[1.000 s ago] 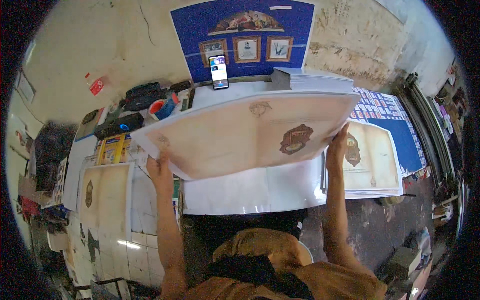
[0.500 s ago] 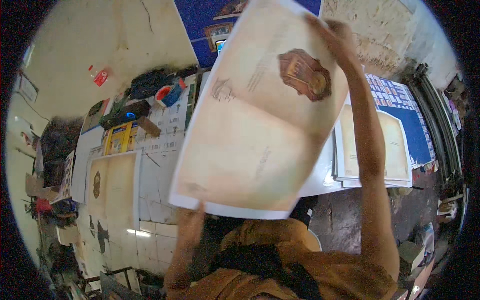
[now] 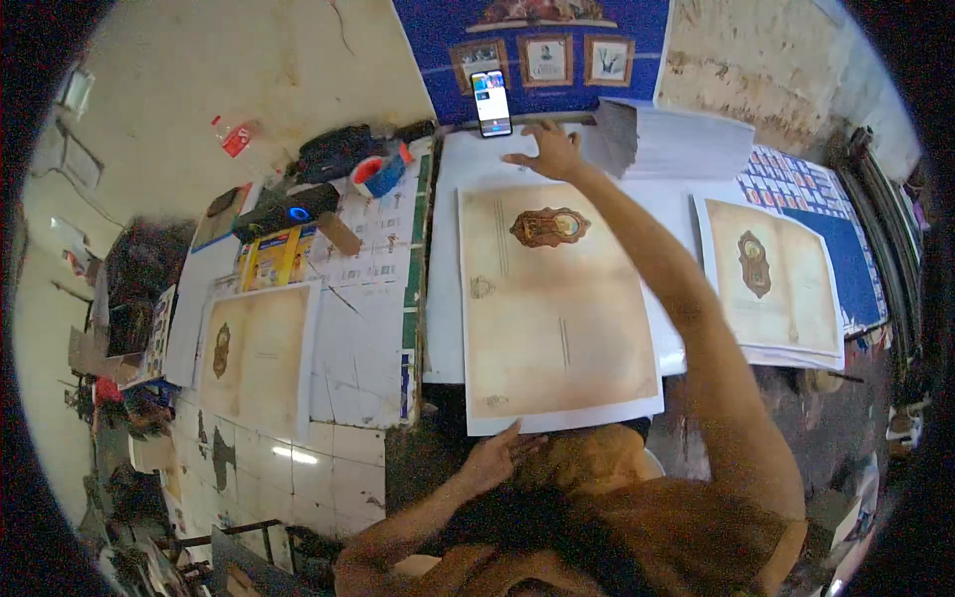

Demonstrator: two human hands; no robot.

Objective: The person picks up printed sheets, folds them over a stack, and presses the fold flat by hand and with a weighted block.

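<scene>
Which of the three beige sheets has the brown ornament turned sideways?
The middle sheet: its ornament lies crosswise; the left sheet and right sheet show theirs upright.

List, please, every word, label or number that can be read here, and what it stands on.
Large middle sheet: printed lines, too small to read.
Left sheet: lines, too small.
Right sheet: lines, too small.
Phone: screen text, too small.
Red label: blurred.
Blue poster: frame lettering, not copied out here.
</scene>
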